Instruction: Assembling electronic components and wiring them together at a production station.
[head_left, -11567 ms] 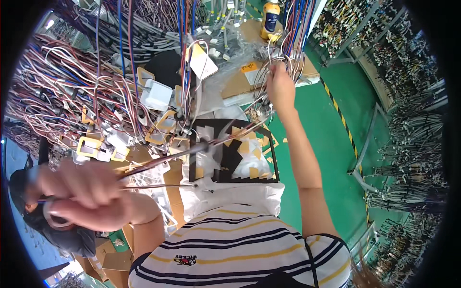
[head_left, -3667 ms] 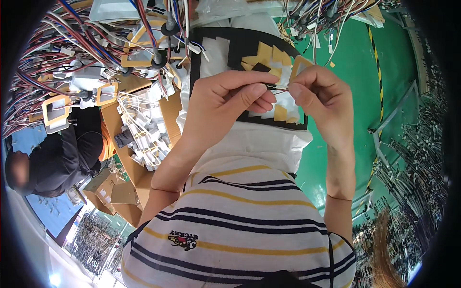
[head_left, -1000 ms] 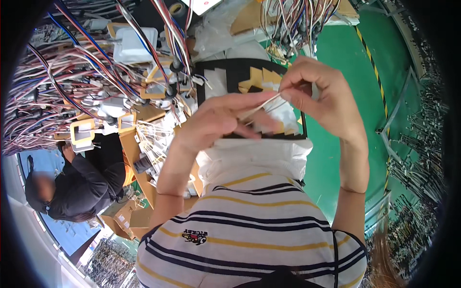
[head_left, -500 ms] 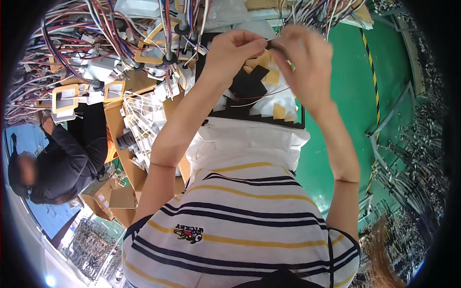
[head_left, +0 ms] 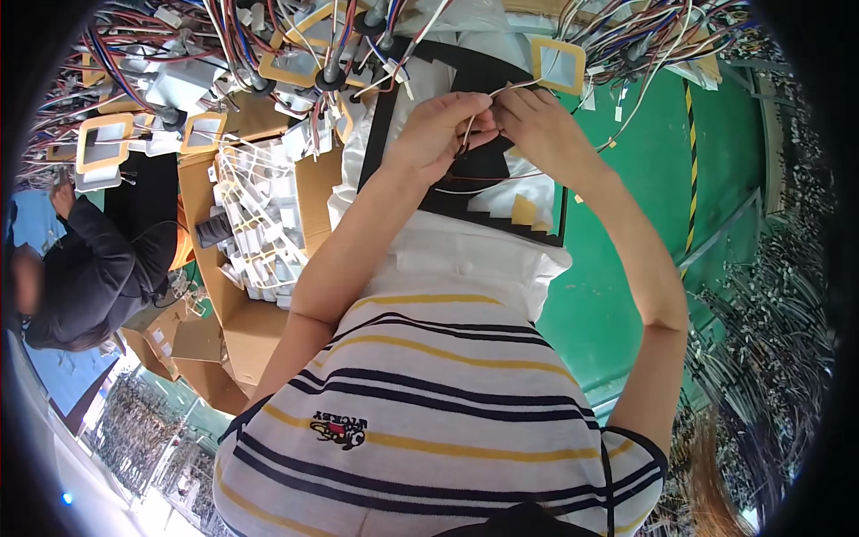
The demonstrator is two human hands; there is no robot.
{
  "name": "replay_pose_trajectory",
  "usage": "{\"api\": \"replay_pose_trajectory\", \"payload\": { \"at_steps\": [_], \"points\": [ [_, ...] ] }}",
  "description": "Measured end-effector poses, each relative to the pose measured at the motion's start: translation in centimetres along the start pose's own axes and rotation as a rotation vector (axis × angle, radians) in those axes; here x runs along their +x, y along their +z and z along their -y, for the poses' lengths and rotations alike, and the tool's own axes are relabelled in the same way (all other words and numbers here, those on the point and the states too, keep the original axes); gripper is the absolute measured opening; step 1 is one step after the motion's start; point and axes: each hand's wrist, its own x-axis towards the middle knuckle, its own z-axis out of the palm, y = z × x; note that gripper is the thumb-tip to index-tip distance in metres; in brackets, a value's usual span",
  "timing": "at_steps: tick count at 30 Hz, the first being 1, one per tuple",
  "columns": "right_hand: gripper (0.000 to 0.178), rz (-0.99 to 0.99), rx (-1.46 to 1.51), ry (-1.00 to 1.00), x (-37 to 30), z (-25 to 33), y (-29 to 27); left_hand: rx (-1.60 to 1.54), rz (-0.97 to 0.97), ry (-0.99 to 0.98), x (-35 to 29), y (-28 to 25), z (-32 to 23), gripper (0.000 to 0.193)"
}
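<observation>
Both hands are close together over a black-edged panel [head_left: 378,134] lying before my body. My left hand [head_left: 434,136] pinches thin wires [head_left: 469,127], a pale one and a dark one, between thumb and fingers. Touching or nearly touching it, my right hand [head_left: 546,132] has its fingers curled together; what they grip is hidden. A pale wire runs from the hands up to a yellow-rimmed square part [head_left: 559,64] above the right hand. On the panel lie black patches, a yellow paper piece [head_left: 523,210] and a loose thin wire [head_left: 470,191].
Wire bundles [head_left: 335,63] with grey connectors and yellow-rimmed parts fill the far left. An open cardboard box [head_left: 250,331] of white parts stands left. Beyond it a person in dark clothes [head_left: 103,277] works. Green floor [head_left: 635,179] with a striped line lies right, beside racks of cables.
Both hands have come nearer my body and lower over the panel. The yellow-rimmed square part and its pale wire now show above the right hand. The view has shifted slightly.
</observation>
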Motion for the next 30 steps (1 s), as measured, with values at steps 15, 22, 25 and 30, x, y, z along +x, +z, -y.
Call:
{"api": "replay_pose_trajectory", "payload": {
  "at_steps": [15, 22, 25, 30],
  "points": [
    [0.008, -0.469, -0.313, -0.291, -5.3, -0.2, 3.1, 0.033, 0.145, -0.173, 3.1, 0.1, 0.7, 0.016],
    [0.007, -0.512, -0.294, -0.337, -5.9, -0.8, 4.1, 0.152, 0.267, -0.198, 3.6, 0.0, 0.7, 0.018],
    [0.008, -0.507, -0.297, -0.348, -5.9, -1.0, 4.0, 0.164, 0.232, -0.134, 2.9, 0.7, 0.3, 0.02],
    [0.007, -0.56, -0.311, -0.326, -5.4, -0.4, 4.1, 0.251, 0.233, -0.156, 2.9, 1.1, 0.9, 0.022]
  ]
}}
